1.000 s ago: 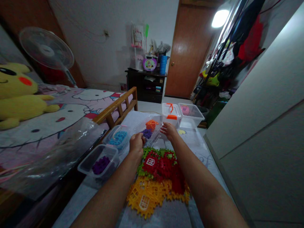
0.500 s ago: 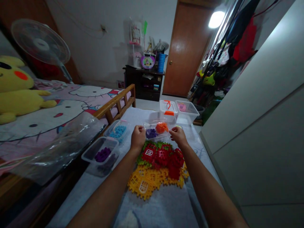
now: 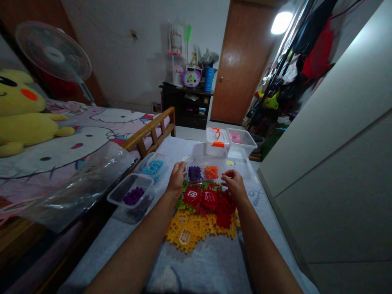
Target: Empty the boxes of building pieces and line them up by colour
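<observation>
on pale cloth [image 3: 196,269], clear container [image 3: 206,162] between left [image 3: 177,178] and right hands [image 3: 234,183]

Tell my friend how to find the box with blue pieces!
Find the wooden bed rail. Beside it, on the pale cloth, sits a clear box. Its pieces are blue, while the nearer box holds purple ones.

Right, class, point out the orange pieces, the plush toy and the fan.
Orange pieces [image 3: 211,172], head view: middle of the cluster.
Plush toy [image 3: 26,130], head view: its belly.
Fan [image 3: 52,54], head view: its hub.
</observation>
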